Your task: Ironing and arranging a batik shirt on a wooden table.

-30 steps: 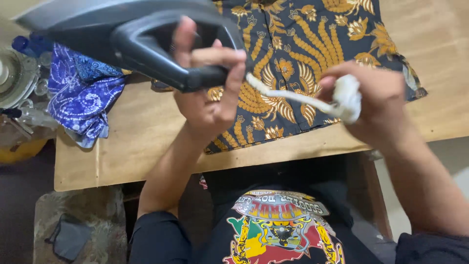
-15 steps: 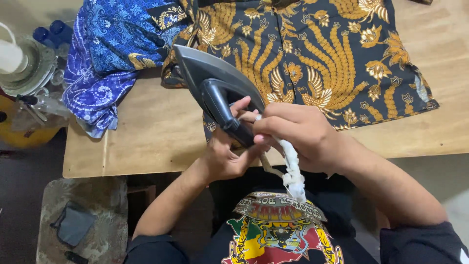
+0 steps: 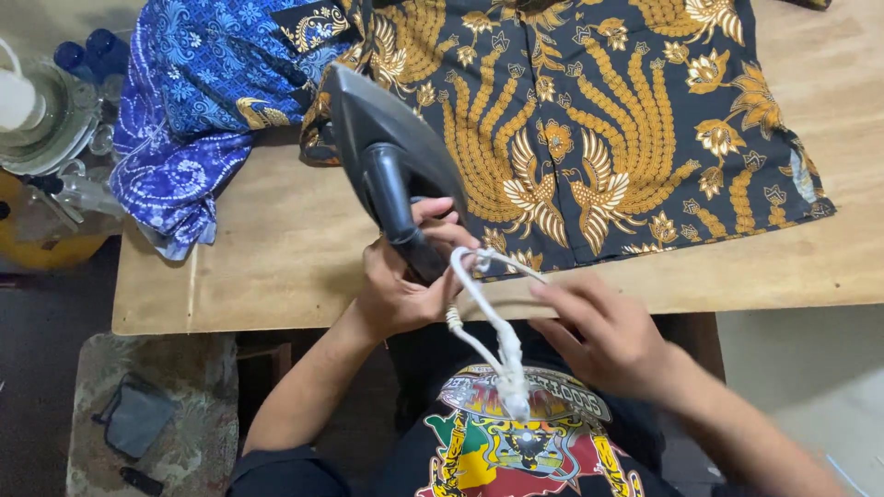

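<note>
One iron (image 3: 391, 170), one white cord (image 3: 488, 322) and two patterned cloths lie in view on one wooden table (image 3: 276, 248). The left hand (image 3: 405, 276) is closed around the iron's dark handle, holding the iron tilted above the near table edge. The right hand (image 3: 603, 336) is spread loosely open just right of the cord; whether a fingertip touches it is hard to tell. The cord, braided and knotted, hangs from the iron's near end. The black and gold cloth (image 3: 599, 129) lies flat at far right; the blue cloth (image 3: 193, 110) is bunched at far left.
</note>
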